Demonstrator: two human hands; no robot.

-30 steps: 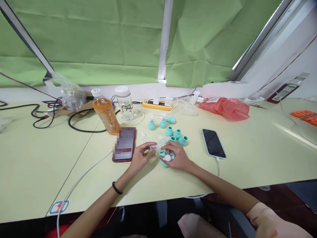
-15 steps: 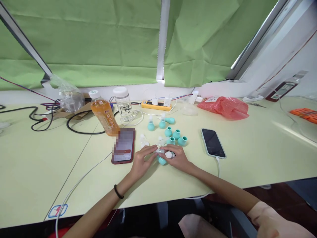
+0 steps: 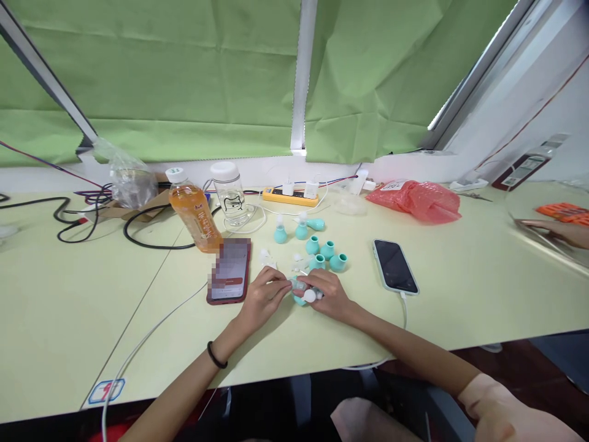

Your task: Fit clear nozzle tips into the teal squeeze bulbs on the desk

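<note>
My left hand (image 3: 264, 296) pinches one end of a small clear plastic piece (image 3: 298, 285) between thumb and fingertips. The fingers of my right hand (image 3: 332, 293) close on its other end. Tucked in that same right hand is a clear part with a round white end (image 3: 310, 296). Directly below the fingertips lies a teal rubber bulb (image 3: 299, 301), partly hidden. Several open-necked teal bulbs (image 3: 327, 249) stand just beyond my right hand. Farther back are two teal bulbs with clear tops (image 3: 280, 232) and one lying on its side (image 3: 315, 224).
A phone (image 3: 231, 273) lies left of my hands, another phone (image 3: 394, 265) with a cable to the right. Behind stand an orange drink bottle (image 3: 196, 215), a clear bottle (image 3: 232, 199) and a yellow power strip (image 3: 289, 196). Another person's hand (image 3: 565, 231) is at the far right.
Both hands have shifted slightly, and the white end in my right hand has moved a little down and left. Another person's hand has come in at the far right edge.
</note>
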